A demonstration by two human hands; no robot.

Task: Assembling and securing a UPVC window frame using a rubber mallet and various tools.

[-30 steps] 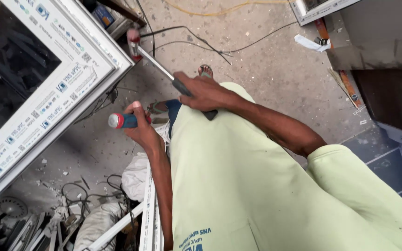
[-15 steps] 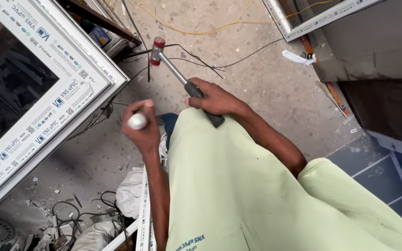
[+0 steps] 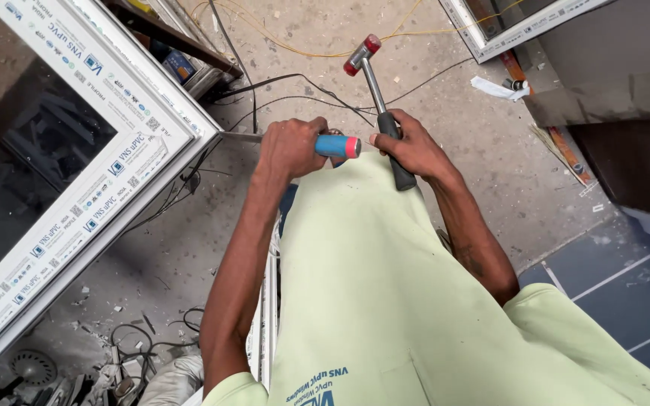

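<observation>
Your left hand (image 3: 289, 148) is wrapped tight around a blue-handled chisel (image 3: 334, 145), its metal blade laid level with the tip at the corner of the white window frame (image 3: 126, 162) to the left, lined up to be driven into the joint. Your right hand (image 3: 410, 146) is clenched on the black grip of a small mallet (image 3: 374, 83), whose red-faced head is raised toward the far side, clear of the chisel's red butt, leaving room to swing. Loose cables (image 3: 302, 83) trail across the concrete floor (image 3: 445, 105) beyond.

Both hands, left (image 3: 289, 147) and right (image 3: 408, 146), fisted, arms extended.
</observation>
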